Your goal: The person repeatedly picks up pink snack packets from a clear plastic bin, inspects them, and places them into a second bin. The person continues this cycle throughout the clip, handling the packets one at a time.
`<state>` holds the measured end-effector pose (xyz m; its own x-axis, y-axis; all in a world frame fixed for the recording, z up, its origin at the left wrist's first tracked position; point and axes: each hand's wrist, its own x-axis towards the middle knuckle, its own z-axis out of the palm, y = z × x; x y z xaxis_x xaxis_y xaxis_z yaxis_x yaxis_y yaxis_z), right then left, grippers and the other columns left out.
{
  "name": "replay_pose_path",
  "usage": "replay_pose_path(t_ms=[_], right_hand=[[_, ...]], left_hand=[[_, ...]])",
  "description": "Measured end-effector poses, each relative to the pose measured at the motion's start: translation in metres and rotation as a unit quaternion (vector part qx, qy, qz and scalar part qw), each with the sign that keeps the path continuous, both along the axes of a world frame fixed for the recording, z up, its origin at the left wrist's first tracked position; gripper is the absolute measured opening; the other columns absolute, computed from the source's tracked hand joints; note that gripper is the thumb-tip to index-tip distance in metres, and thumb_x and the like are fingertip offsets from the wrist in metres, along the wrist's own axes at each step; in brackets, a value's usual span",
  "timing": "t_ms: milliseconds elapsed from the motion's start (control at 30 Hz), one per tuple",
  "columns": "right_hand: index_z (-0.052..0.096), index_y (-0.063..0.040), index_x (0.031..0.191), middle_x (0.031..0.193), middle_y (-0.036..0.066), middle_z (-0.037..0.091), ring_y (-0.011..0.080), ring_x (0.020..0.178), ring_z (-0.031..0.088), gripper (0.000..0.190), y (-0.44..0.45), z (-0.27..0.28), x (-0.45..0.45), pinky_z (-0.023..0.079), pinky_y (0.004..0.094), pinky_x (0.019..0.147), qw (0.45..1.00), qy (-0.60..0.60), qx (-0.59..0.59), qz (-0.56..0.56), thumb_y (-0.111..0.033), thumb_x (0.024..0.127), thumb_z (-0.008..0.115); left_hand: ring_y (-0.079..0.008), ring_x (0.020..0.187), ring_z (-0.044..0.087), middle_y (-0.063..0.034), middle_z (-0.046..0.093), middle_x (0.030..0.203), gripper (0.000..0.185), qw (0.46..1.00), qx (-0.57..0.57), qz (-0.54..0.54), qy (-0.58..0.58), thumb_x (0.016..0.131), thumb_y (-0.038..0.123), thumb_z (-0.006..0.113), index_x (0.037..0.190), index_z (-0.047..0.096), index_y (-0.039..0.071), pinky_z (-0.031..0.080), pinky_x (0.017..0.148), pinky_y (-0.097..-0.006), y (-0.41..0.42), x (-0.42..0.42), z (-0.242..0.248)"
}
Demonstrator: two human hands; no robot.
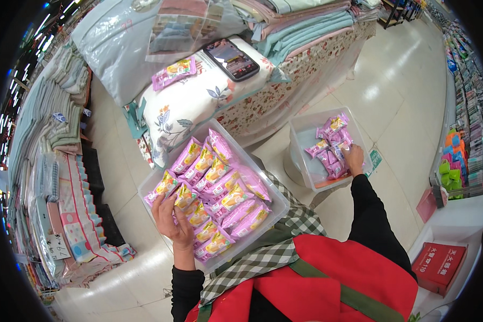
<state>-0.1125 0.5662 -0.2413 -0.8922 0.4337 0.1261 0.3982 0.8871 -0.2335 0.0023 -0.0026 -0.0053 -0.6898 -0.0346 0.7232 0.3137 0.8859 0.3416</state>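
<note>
A translucent plastic bin (279, 201) in front of me holds rows of pink-wrapped snack packets (225, 199). My left hand (172, 221) rests at its left side, fingers apart and touching the packets there. Further right, a second translucent bin (300, 161) contains a loose heap of smaller-looking pink packets (326, 159). Inside it, my right hand (353, 159) has its fingers closed around one packet (339, 151) at the heap's right side; the hand partly hides its grip.
Beyond the near bin, a single pink packet (174, 73) and a smartphone (232, 59) lie on a floral bedding pack (177, 108). Folded textiles (306, 34) are stacked behind. A textile shelf (64, 133) stands left; a red fire-extinguisher box (438, 263) sits at lower right.
</note>
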Motion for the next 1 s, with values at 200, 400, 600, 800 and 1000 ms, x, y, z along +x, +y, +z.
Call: replay_pose_path(t_ms=[200, 400, 600, 800, 1000], right_hand=[[0.054, -0.002, 0.111, 0.102, 0.019, 0.059, 0.0355, 0.098, 0.056, 0.063, -0.011, 0.004, 0.008, 0.048, 0.0453, 0.081, 0.995, -0.036, 0.075, 0.051, -0.043, 0.069, 0.077], [0.052, -0.004, 0.114, 0.102, 0.018, 0.058, 0.0364, 0.096, 0.058, 0.065, -0.016, 0.0, 0.005, 0.049, 0.0466, 0.078, 0.996, -0.048, 0.059, 0.038, -0.04, 0.068, 0.079], [0.06, -0.001, 0.096, 0.096, 0.022, 0.061, 0.0388, 0.089, 0.061, 0.045, -0.029, 0.014, -0.007, 0.05, 0.0475, 0.075, 0.994, -0.053, -0.002, 0.092, -0.036, 0.072, 0.075], [0.063, -0.003, 0.084, 0.081, 0.02, 0.063, 0.0377, 0.079, 0.062, 0.037, -0.077, 0.01, -0.005, 0.048, 0.0485, 0.069, 0.983, -0.02, -0.052, 0.175, -0.038, 0.077, 0.068], [0.065, -0.002, 0.083, 0.081, 0.02, 0.065, 0.0384, 0.077, 0.064, 0.038, -0.098, -0.027, 0.006, 0.049, 0.0484, 0.067, 0.964, -0.158, -0.069, 0.205, -0.04, 0.081, 0.062]], left_hand=[[-0.0375, 0.105, 0.058, -0.0138, 0.066, 0.097, 0.025, 1.0, -0.001, -0.002, 0.001, 0.083, -0.005, 0.05, 0.104, 0.061, -0.001, 0.043, 0.093, -0.0449, 0.002, -0.001, 0.001], [-0.0374, 0.103, 0.059, -0.0143, 0.065, 0.095, 0.025, 1.0, 0.001, -0.006, 0.005, 0.083, -0.005, 0.051, 0.105, 0.061, -0.001, 0.043, 0.093, -0.0447, 0.002, -0.002, 0.002], [-0.0374, 0.101, 0.059, -0.0146, 0.065, 0.093, 0.026, 1.0, -0.005, -0.004, 0.003, 0.081, -0.007, 0.05, 0.105, 0.062, -0.001, 0.043, 0.093, -0.0446, 0.003, -0.002, 0.004], [-0.0368, 0.104, 0.058, -0.0147, 0.065, 0.095, 0.023, 1.0, 0.0, 0.009, -0.001, 0.084, -0.004, 0.051, 0.103, 0.063, -0.002, 0.042, 0.094, -0.044, 0.002, 0.0, 0.003], [-0.0346, 0.109, 0.055, -0.0127, 0.066, 0.1, 0.02, 0.999, 0.037, 0.018, -0.003, 0.091, 0.006, 0.051, 0.103, 0.065, -0.002, 0.042, 0.095, -0.0424, 0.006, 0.0, -0.002]])
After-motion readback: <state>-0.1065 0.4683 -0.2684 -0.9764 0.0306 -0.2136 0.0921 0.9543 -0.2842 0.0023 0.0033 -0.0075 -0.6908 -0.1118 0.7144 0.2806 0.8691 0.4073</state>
